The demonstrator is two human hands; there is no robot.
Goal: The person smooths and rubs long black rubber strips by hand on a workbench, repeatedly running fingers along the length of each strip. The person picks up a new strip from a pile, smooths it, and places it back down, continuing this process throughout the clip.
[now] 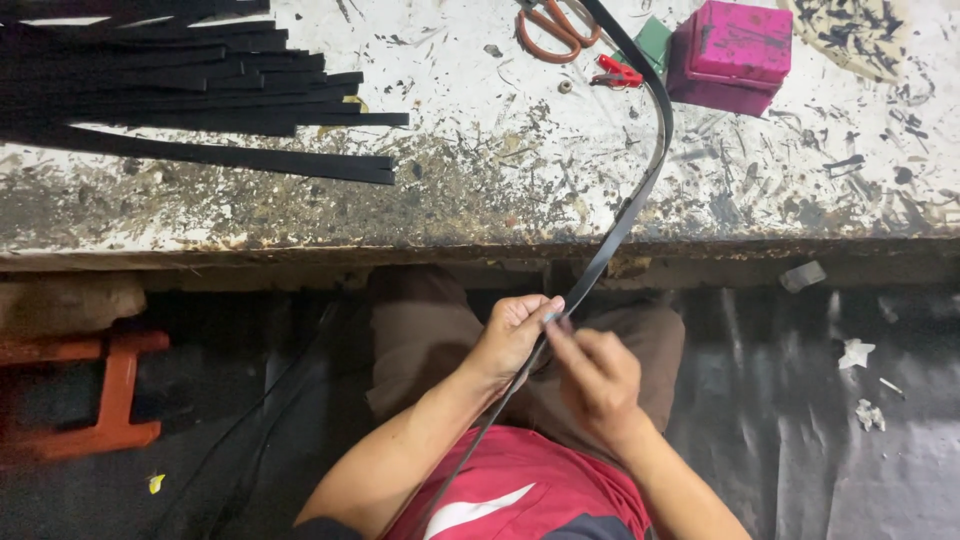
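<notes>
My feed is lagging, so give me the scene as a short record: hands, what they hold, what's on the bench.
left hand: pinching the black strap
right hand: fingers on the same strap, just below the left
strap: runs from the lap up over the bench edge
bench: pile of black strips, scissors, pink box
floor: orange stool

The strap (640, 190) you pinch between your left hand (515, 335) and right hand (598, 378) looks like smooth, faintly glossy black leather or rubber. The cut strips (200, 90) look matt. The workbench (480, 190) is rough, scarred and stained. The pink box (730, 55) looks cloth-covered, and the scissors (555, 28) have orange plastic handles.
</notes>
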